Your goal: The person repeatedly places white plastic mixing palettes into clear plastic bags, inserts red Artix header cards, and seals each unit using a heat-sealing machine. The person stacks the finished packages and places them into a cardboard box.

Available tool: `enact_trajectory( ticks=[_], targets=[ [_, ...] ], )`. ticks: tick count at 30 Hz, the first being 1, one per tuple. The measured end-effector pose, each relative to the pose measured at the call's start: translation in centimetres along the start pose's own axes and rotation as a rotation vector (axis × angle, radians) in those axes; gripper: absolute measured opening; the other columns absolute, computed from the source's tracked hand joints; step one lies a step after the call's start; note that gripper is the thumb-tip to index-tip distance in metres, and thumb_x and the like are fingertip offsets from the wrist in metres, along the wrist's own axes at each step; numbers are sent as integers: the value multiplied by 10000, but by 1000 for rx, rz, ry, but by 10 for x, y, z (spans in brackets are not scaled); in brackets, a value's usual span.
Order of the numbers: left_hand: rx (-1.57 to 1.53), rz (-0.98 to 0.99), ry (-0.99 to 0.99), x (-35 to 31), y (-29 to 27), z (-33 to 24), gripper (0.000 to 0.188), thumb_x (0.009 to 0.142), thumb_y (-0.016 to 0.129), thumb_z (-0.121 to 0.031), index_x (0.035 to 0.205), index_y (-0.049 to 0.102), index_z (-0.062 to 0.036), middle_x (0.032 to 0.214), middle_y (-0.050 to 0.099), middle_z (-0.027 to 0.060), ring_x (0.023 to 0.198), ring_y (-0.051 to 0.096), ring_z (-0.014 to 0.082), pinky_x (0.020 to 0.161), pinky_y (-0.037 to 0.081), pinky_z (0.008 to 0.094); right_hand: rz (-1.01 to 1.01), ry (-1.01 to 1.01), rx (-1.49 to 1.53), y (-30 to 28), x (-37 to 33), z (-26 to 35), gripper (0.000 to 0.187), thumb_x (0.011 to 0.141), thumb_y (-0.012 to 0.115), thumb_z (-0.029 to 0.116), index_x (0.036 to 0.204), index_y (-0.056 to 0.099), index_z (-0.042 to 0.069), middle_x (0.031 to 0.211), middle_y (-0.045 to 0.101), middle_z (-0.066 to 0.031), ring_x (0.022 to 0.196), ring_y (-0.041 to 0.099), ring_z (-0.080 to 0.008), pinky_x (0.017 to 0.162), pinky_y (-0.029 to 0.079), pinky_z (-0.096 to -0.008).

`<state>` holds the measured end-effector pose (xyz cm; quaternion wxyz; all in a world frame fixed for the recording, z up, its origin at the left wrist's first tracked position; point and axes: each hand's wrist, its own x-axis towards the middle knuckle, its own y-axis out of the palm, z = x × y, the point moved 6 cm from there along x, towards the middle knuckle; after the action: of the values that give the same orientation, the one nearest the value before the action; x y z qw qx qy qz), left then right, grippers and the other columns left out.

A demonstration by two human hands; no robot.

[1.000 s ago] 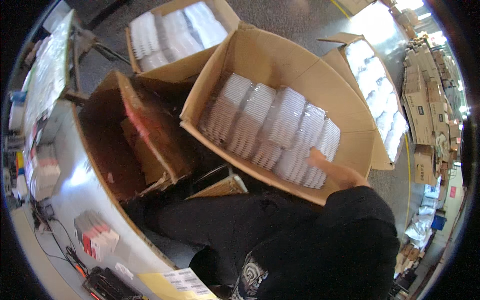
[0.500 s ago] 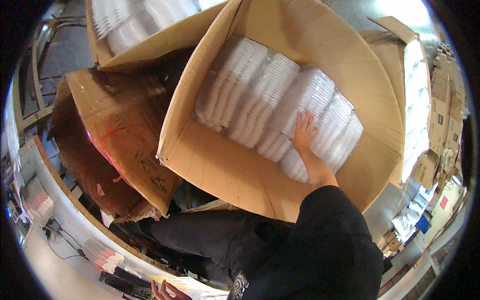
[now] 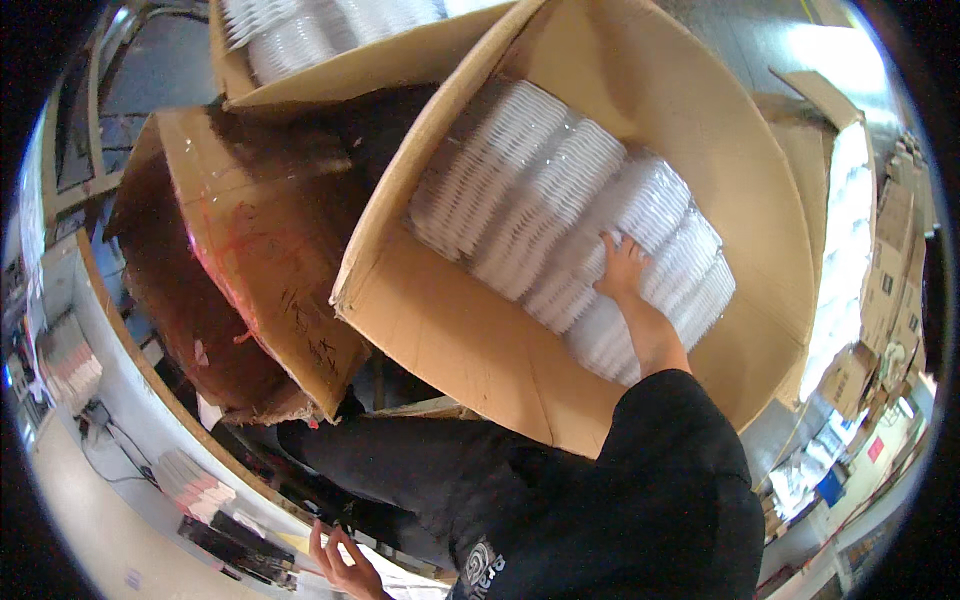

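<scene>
A large cardboard box (image 3: 470, 335) stands tilted in front of me, its top facing me. Inside lie several stacks of white ribbed trays (image 3: 545, 185) in clear plastic wrap, packed side by side. My right hand (image 3: 622, 268) reaches into the box and rests on the wrapped stacks, right of their middle. Its fingers are apart and a little bent, touching the plastic. Low at the left, my left hand (image 3: 345, 568) is outside the box, near the white counter. The fingers are apart, with nothing visible in them.
An open, worn brown carton (image 3: 265, 240) stands at left. Behind it, another carton (image 3: 370, 62) holds more white trays. A further carton (image 3: 800, 150) with white contents stands at right, with piled boxes (image 3: 890, 290) beyond. A white counter (image 3: 120, 370) curves along the left.
The view has shifted slightly, so the boxes sit further right. My right hand's fingers are more bent on the plastic. More of my left hand has come up into view.
</scene>
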<state>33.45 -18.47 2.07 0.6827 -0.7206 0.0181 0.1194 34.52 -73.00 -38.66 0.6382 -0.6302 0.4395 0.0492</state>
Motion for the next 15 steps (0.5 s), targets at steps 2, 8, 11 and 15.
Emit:
enact_trajectory(
  ticks=[2, 8, 11, 15],
  targets=[
    [-63, 144, -97, -1, 19, 11, 196, 844, 637, -104, 1038, 641, -84, 1264, 522, 145, 1116, 530, 298, 926, 423, 426, -1, 2, -9, 5, -7, 4, 1001, 503, 853, 228, 1351, 329, 312, 1303, 338, -159, 1256, 310, -370, 958, 288, -649],
    [-124, -55, 304, 16, 12, -21, 115, 842, 649, -69, 952, 639, -37, 1101, 603, 172, 951, 591, 344, 819, 483, 433, -52, -51, 127, -2, -28, -3, 923, 594, 822, 332, 1366, 355, 134, 1260, 420, -187, 1212, 374, -379, 972, 300, -588],
    [-165, -144, 265, 19, 4, -23, 119, 827, 643, -47, 945, 640, -40, 1101, 611, 162, 976, 585, 346, 843, 480, 416, -156, -60, 187, -6, -34, -4, 1172, 464, 894, 396, 1412, 233, 201, 1349, 355, -188, 1301, 290, -361, 999, 271, -583],
    [-483, -246, 244, 24, 1, -28, 130, 842, 655, -123, 962, 650, -75, 1135, 603, 170, 1035, 579, 339, 891, 470, 407, -149, -100, 572, -30, -41, 9, 1169, 448, 909, 304, 1396, 247, 131, 1375, 343, -216, 1287, 332, -370, 1031, 298, -519]
  ],
)
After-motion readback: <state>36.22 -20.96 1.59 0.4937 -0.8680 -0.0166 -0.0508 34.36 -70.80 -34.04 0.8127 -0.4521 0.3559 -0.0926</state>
